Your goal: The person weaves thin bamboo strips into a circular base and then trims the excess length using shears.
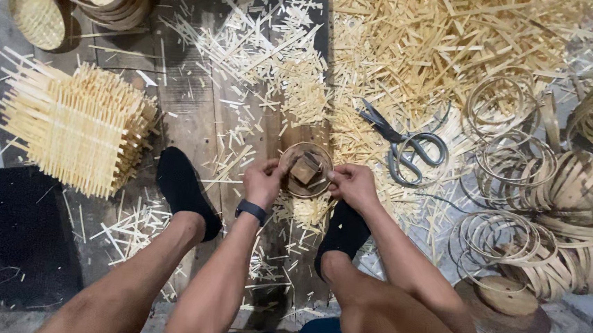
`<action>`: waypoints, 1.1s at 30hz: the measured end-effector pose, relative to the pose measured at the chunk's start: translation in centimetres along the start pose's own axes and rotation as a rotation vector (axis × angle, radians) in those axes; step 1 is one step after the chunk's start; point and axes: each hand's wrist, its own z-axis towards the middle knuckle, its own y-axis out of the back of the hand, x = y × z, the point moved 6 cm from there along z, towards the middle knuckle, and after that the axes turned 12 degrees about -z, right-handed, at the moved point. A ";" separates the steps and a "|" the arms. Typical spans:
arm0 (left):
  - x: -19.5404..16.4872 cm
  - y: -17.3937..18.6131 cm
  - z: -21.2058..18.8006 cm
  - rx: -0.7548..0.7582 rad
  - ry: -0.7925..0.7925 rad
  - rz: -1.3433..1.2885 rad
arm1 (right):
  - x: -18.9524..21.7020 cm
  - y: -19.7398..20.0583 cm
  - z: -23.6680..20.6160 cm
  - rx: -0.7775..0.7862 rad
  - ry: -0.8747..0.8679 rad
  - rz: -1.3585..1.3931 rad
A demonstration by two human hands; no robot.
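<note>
Wooden floor (196, 111): round mould (305, 169) gripped between both hands (262, 183).

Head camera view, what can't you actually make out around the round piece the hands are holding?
- Round woven piece: its left and right rims are covered by the left hand and right hand.
- Small wooden block at its centre: too small to tell how it is fixed.
- Fingertips of both hands: curled behind the rim, hidden.
- Scissors: blade tips partly buried in bamboo strips.
- Wooden disc: partly hidden by the right arm.
</note>
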 end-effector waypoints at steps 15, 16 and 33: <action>-0.1 -1.3 -2.6 -0.072 0.606 -0.626 | 1.1 0.3 -1.2 0.027 -0.084 0.168; 0.2 -2.4 -3.6 0.011 0.663 -0.768 | 0.7 -0.2 -1.4 0.065 -0.157 0.209; -2.8 -0.5 -4.0 0.250 0.008 -0.052 | 1.5 0.9 -4.1 -0.028 0.102 -0.247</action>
